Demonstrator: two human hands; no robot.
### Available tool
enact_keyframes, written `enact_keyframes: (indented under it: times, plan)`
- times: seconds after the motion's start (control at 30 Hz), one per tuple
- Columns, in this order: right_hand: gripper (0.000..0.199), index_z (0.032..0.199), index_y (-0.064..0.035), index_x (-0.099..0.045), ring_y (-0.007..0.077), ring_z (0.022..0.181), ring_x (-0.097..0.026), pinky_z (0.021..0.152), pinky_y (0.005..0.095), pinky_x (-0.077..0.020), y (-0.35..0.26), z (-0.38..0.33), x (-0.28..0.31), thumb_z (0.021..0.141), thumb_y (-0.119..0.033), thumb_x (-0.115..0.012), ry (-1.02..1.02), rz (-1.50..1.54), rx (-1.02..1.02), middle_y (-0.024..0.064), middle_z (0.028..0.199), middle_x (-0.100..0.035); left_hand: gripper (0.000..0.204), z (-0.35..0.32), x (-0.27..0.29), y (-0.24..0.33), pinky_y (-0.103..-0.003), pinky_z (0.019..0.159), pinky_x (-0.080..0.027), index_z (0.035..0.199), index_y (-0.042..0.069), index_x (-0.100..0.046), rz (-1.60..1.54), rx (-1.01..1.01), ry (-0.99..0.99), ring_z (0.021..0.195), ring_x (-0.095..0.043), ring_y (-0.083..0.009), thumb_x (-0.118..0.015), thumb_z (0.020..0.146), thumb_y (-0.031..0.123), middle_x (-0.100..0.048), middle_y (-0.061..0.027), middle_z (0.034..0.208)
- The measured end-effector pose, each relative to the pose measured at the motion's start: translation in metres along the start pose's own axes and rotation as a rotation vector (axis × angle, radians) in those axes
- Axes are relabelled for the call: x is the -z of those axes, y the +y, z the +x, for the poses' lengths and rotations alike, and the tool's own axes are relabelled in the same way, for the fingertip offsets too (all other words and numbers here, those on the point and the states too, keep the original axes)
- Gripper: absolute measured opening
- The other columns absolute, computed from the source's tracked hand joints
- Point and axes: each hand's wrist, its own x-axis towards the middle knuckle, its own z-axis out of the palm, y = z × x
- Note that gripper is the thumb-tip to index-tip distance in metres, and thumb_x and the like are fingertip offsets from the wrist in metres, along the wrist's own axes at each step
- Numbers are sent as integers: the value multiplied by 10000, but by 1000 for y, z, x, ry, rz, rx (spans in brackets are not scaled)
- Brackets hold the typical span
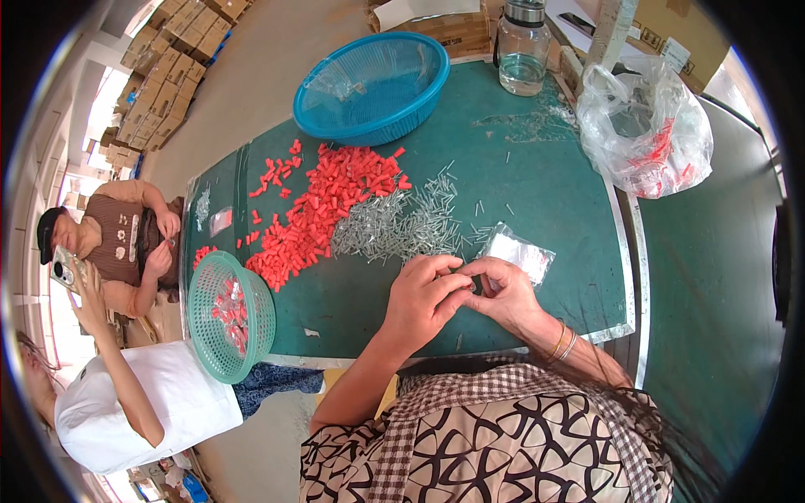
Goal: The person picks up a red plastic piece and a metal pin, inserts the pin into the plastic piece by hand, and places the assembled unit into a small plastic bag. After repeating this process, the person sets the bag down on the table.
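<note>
My left hand [423,300] and my right hand [510,295] meet over the near part of the green table, fingertips pinched together. Whatever lies between them is too small and covered to make out. Just beyond my fingers spreads a heap of thin silver screws or nails [398,225]. A larger pile of small red plastic plugs [335,189] adjoins it on the left and far side. Beside my right hand lies a stack of clear plastic bags [521,253] with white on them.
A green basket [267,323] holds bagged red pieces at the left edge. A blue basket [369,134] and a glass bottle [521,59] stand at the far side. A plastic bag [625,151] hangs on the right. Two people are at the left, one holding a phone [67,267].
</note>
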Motion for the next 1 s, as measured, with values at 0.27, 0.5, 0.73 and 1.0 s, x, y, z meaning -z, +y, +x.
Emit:
enact_keyframes:
  times: [0.27,0.5,0.73,1.0]
  plan:
    - [314,993,-73,-672,93,574,-529,512,246,-442,-10,4,0,698,-59,-779,75,-149,118,32,856,-643,193,-6,-6,6,-322,664,-508,921,63,-657,-29,29,71,788,-616,-224,-741,749,86,-616,-89,1040]
    - [358,1025,-24,-647,122,759,-583,696,255,-491,-12,2,2,699,34,-781,84,153,56,57,936,-630,130,-22,0,-17,-264,610,-477,906,12,-669,-31,349,142,706,-620,-184,-673,786,-38,-637,-98,853]
    - [381,1049,0,-632,120,867,-555,796,271,-474,-5,-14,19,700,85,-761,153,519,-33,46,944,-589,172,-20,-23,-9,-340,613,-478,936,46,-659,34,246,-24,709,-604,-247,-689,767,35,-607,-85,835]
    - [374,1006,-45,-662,125,720,-563,629,258,-471,-10,-18,28,665,-17,-811,164,-45,68,44,875,-630,178,-13,-36,-19,-334,616,-497,913,22,-623,225,41,-126,729,-622,-269,-706,757,52,-611,-94,878]
